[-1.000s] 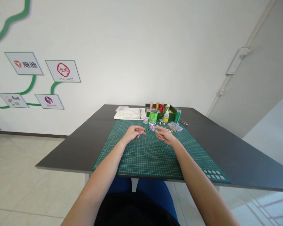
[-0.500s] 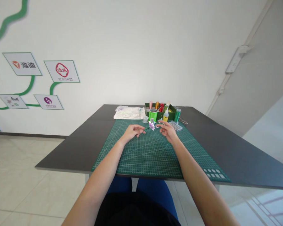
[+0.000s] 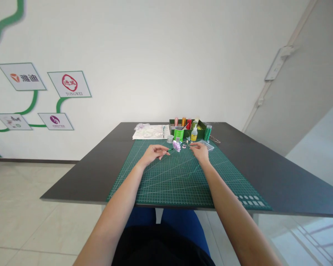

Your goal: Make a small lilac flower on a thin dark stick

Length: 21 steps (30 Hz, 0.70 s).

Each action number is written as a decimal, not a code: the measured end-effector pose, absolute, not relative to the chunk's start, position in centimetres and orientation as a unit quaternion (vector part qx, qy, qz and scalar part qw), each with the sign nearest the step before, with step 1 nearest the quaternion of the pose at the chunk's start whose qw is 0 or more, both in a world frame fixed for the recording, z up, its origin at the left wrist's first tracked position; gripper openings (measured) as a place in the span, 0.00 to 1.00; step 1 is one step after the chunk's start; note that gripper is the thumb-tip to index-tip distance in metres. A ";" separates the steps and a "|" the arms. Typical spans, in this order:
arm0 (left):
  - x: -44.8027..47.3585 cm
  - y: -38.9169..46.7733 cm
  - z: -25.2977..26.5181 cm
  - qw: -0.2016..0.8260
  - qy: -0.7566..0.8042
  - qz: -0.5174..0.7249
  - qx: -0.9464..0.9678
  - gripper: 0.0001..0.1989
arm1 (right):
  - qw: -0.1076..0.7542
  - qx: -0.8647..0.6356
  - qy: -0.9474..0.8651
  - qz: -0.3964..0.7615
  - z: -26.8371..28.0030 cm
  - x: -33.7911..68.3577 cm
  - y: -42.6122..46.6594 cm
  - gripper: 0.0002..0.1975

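Note:
My left hand (image 3: 154, 153) pinches the green stem of a small purple-and-white flower (image 3: 177, 146), whose head points right, over the green cutting mat (image 3: 172, 181). To the right, my right hand (image 3: 200, 151) reaches down beside a clear plastic box (image 3: 208, 146), its fingers drawn together. Anything between those fingertips is too small to make out. Close to them lie small pale pieces (image 3: 184, 146) with thin wires. The right hand partly covers the box.
Behind the hands stand a green can (image 3: 178, 133), a yellow-labelled glue bottle (image 3: 194, 133), a small round container (image 3: 170, 139) and a green tube (image 3: 208, 133). A dark green box (image 3: 201, 123) holds several thread spools. White sheets (image 3: 137, 133) lie back left, and scissors (image 3: 215, 139) back right.
My right hand has moved away from the flower to the right, its fingers closing beside the clear box. The left hand still holds the flower, slightly shifted in view.

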<state>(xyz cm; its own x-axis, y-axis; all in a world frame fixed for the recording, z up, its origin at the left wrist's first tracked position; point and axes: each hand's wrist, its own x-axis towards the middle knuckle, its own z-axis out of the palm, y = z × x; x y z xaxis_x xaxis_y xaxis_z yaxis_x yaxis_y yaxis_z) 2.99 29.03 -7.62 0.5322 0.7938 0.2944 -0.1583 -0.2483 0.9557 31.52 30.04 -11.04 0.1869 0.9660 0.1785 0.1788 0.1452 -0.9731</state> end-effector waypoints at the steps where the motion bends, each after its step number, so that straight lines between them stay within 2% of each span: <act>1: 3.0 29.1 -7.6 0.564 0.239 0.422 0.669 0.21 | 0.560 -0.544 -0.526 0.338 -10.8 31.4 29.9 0.12; 3: 2.9 29.1 -7.6 0.561 0.244 0.423 0.668 0.21 | 0.596 -0.538 -0.522 0.288 -10.1 31.0 29.6 0.10; 6: 2.9 29.1 -7.6 0.552 0.256 0.424 0.671 0.20 | 0.603 -0.485 -0.567 0.280 -9.0 29.9 28.6 0.13; 10: 2.9 29.2 -7.7 0.535 0.279 0.419 0.678 0.19 | 0.552 -0.371 -0.637 0.389 -8.5 28.1 27.3 0.20; 14: 2.8 29.7 -8.2 0.527 0.296 0.410 0.683 0.19 | 0.499 -0.342 -0.634 0.481 -8.8 27.2 27.0 0.28; 21: 2.7 30.1 -8.5 0.526 0.310 0.389 0.690 0.19 | 0.516 -0.416 -0.637 0.394 -9.1 27.8 27.7 0.22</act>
<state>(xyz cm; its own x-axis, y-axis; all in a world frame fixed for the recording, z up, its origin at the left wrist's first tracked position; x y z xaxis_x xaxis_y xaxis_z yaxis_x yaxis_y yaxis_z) 2.71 30.07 -8.52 0.5055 0.8368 0.2102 0.0198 -0.2548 0.9668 27.77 27.72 -9.09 -0.1203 0.9364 0.3296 0.1238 0.3436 -0.9309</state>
